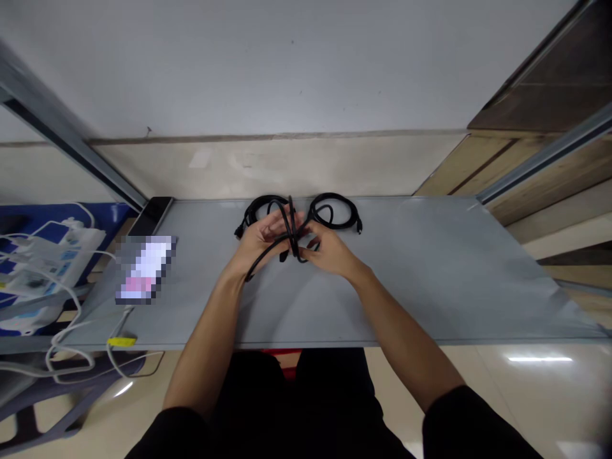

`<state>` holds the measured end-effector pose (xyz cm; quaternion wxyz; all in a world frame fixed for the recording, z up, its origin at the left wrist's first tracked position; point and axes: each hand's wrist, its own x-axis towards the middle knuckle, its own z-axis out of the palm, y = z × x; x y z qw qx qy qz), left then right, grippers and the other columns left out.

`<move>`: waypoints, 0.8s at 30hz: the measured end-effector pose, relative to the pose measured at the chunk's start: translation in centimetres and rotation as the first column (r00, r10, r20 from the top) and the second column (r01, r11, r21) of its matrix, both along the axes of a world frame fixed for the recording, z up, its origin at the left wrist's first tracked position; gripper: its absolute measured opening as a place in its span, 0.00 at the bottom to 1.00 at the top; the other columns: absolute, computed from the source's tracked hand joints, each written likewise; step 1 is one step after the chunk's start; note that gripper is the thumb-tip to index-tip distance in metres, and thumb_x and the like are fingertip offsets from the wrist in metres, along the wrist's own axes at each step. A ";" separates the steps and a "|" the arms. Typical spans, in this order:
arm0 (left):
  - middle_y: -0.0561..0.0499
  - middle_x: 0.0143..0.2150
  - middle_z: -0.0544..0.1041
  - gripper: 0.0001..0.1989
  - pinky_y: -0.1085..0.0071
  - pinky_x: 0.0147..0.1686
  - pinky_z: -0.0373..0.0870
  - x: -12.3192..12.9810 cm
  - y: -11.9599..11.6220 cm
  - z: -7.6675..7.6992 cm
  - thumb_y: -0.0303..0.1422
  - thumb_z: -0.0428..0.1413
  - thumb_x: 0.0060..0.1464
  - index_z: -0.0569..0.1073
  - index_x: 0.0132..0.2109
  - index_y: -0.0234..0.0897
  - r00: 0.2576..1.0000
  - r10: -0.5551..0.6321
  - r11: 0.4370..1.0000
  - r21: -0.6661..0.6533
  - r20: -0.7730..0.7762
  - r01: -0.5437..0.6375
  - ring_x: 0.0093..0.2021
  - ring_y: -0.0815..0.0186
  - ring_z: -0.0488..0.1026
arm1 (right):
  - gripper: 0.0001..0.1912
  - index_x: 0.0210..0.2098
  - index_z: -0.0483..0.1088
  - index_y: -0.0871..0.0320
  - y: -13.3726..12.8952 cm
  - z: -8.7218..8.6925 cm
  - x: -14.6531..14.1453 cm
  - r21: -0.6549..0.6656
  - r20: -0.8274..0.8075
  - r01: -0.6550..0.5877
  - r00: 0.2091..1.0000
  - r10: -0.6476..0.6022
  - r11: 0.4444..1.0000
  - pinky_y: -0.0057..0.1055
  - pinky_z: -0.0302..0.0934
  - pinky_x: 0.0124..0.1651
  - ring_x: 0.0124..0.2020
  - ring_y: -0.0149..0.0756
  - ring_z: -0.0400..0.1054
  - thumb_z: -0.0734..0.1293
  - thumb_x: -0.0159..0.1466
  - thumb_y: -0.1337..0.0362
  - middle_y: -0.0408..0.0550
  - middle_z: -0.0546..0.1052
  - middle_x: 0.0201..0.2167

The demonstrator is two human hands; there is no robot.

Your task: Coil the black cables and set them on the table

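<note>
A black cable [293, 234] is gathered in loops between my two hands above the grey tabletop [411, 280]. My left hand [255, 243] is curled under and around the loops, palm up, with a loose cable end hanging over its wrist. From the other side, my right hand [329, 250] pinches the same cable between thumb and fingers. Behind my left hand lies a coiled black cable [249, 210], partly covered by the hand. A second coiled black cable [354, 210] rests just beyond my right hand, its connector pointing right.
At the left of the table lie a phone with a lit, blurred screen [146, 271] and a dark flat device [151, 215]. White power strips [83, 255] and tangled white cords sit beyond the left edge. A wall [296, 166] closes off the back; metal posts stand at both sides.
</note>
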<state>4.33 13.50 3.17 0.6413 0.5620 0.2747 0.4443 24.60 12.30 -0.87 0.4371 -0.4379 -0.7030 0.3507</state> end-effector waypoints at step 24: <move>0.48 0.36 0.80 0.27 0.68 0.38 0.72 -2.5 2.1 -1.0 0.56 0.51 0.69 0.80 0.50 0.36 0.789 0.553 0.815 0.369 -0.267 -0.446 0.37 0.62 0.76 | 0.18 0.26 0.74 0.54 0.9 2.0 3.8 -0.003 -0.208 0.507 0.843 -0.497 0.862 0.35 0.69 0.37 0.38 0.42 0.77 0.79 0.56 0.49 0.48 0.80 0.32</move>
